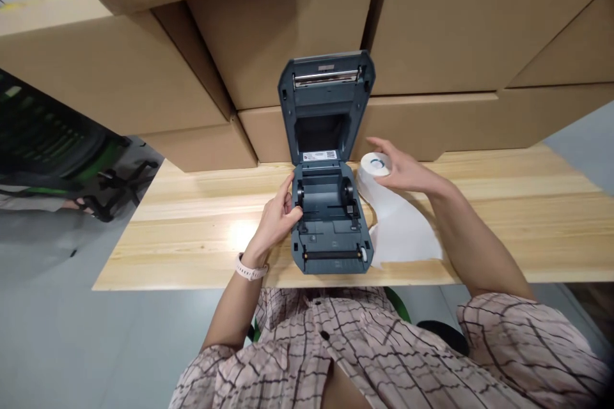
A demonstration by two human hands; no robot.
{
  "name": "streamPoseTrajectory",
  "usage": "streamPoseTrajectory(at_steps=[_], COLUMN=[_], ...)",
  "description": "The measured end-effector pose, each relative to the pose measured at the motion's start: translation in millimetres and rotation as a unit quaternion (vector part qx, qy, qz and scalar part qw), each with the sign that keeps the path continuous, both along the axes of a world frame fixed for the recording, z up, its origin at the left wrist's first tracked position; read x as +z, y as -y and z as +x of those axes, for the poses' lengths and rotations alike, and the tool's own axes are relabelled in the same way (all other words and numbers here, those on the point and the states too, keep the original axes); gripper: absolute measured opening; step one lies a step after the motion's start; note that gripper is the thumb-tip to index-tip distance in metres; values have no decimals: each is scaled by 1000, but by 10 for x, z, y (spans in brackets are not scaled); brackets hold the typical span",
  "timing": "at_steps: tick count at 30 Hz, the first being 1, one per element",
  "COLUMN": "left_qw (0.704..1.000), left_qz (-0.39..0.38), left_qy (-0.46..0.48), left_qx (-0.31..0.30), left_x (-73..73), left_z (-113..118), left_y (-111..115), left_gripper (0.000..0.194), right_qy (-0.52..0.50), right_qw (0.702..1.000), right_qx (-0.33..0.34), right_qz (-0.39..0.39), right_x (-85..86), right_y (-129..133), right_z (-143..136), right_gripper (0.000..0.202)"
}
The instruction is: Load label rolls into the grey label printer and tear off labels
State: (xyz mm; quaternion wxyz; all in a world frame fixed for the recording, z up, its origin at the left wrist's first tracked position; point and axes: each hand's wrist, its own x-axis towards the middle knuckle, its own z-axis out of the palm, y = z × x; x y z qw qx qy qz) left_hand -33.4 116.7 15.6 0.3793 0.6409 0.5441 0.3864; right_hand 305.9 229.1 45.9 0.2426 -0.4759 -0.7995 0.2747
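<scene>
A dark grey label printer (322, 188) lies on the table with its lid (320, 102) swung up and back. Inside, the two black roll holders stand apart with no roll between them. My left hand (277, 218) grips the printer's left side, the thumb over the inner edge by the left holder and the fingers along the outside. Just right of the printer, a white label roll (368, 174) stands on end. My right hand (401, 169) curls around its top and right side. A loose paper strip (407, 230) trails from the roll toward the front edge of the table.
Large cardboard boxes (432, 25) are stacked along the back of the wooden table (192, 230), behind the raised lid. The table's front edge runs close to my body. At the far left, a wheeled chair base (125, 185) stands on the grey floor.
</scene>
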Motion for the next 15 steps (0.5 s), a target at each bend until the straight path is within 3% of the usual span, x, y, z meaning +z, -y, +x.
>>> streamPoseTrajectory(at_steps=[2, 5, 10, 12, 15], left_qw=[1000, 1000, 1000, 1000, 1000], left_qz=[1, 5, 8, 8, 17], left_qy=[1, -3, -17, -19, -11], left_qx=[4, 11, 20, 21, 24], left_x=[-20, -23, -7, -12, -40], left_z=[-5, -6, 0, 0, -3], left_y=[-3, 2, 9, 7, 0], left_gripper=[87, 84, 83, 83, 82], right_qy=[-24, -132, -281, -269, -195], right_qw=[999, 987, 942, 940, 957], right_qx=[3, -12, -53, -35, -32], right_qz=[-28, -93, -174, -205, -211], right_x=[-61, -143, -355, -420, -482], right_y=[10, 141, 664, 880, 1068], right_z=[21, 283, 865, 879, 663], right_gripper=[106, 99, 67, 65, 64])
